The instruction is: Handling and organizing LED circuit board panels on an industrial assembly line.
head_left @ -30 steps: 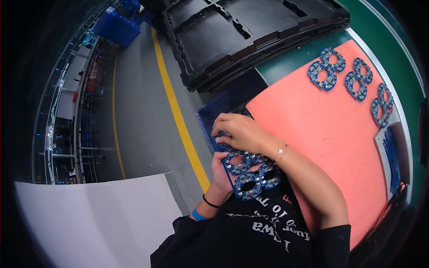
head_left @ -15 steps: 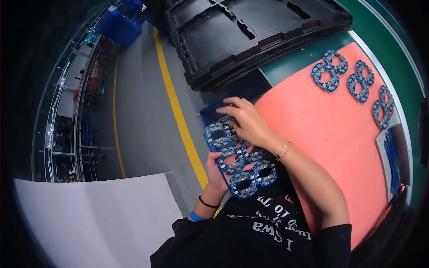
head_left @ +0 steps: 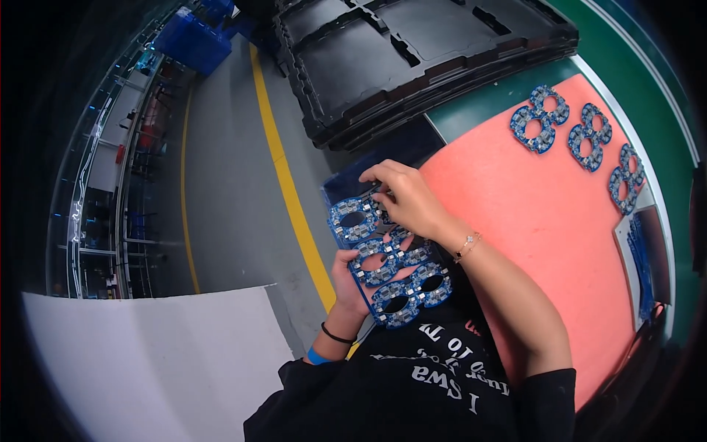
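A blue circuit board panel (head_left: 376,263), made of several ring-shaped sections with round holes, is held tilted in front of my black shirt. My left hand (head_left: 347,286) grips its left edge, thumb on top and the other fingers under the board, partly visible through the holes. At the panel's far end is my right hand (head_left: 398,195), its fingers bent and pinched at the upper corner section, which it partly hides. On the pink mat to the right lie three separate figure-eight circuit boards (head_left: 533,130), (head_left: 586,148), (head_left: 623,190).
Stacked black plastic trays (head_left: 412,66) stand at the back, beside the green table (head_left: 479,103). The pink mat (head_left: 515,221) covers the right side. A bin with blue strips (head_left: 639,254) sits at its right edge. A white surface (head_left: 155,353) is at lower left; a yellow floor line (head_left: 283,169) runs past.
My right hand's outstretched fingers have bent in closer to the panel's upper corner. The panel and left hand have shifted slightly left in the picture.
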{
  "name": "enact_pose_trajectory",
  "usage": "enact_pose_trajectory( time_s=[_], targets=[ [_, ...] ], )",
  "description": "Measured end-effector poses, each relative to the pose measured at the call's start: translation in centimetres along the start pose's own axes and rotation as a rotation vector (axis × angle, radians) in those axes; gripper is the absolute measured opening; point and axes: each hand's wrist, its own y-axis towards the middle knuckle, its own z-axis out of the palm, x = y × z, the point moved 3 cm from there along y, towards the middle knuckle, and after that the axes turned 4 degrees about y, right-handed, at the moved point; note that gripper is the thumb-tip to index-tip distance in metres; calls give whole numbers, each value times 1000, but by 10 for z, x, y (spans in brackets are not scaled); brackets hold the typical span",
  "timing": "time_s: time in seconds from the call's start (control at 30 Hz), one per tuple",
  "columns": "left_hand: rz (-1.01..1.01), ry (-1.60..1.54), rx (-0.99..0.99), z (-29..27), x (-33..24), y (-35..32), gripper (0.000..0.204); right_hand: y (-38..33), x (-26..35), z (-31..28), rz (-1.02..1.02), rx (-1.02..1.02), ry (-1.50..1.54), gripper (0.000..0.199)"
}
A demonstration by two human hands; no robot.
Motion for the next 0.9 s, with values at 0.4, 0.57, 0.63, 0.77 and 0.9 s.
enact_pose_trajectory(
  time_s=[0.4, 0.57, 0.63, 0.77, 0.9],
  targets=[
    [-31, -9, 89, -9, 3, 3, 54, -6, -1, 3, 31, 170, -277, 8],
    [-73, 46, -78, -3, 3, 1, 52, -12, 11, 12, -316, 155, -677, 16],
    [-48, 27, -121, -7, 3, 3, 50, -12, 9, 16, -290, 223, -661, 16],
    [-38, 52, -189, -15, 5, 6, 48, -11, 7, 10, -162, 195, -543, 17],
    [-8, 16, -156, -26, 5, 8, 46, -8, 7, 8, -142, 58, -334, 22]
  ],
)
